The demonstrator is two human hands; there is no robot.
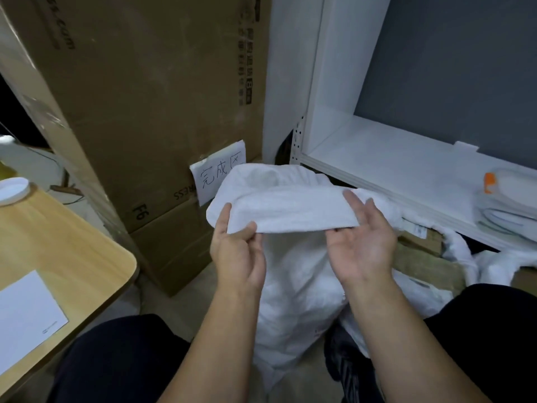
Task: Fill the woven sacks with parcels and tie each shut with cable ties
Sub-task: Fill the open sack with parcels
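The folded mouth of the white woven sack (pixel 279 205) hid its contents and the left hand's (pixel 236 251) fingers behind the fabric. The wooden table (pixel 58 242) and a white lid (pixel 13 189) were cut off at the left edge. Printing on the cardboard box (pixel 162 82) was too blurred to read.

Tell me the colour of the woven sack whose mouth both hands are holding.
White. The woven sack shows plainly in the head view, held at its folded mouth by the left hand and right hand.
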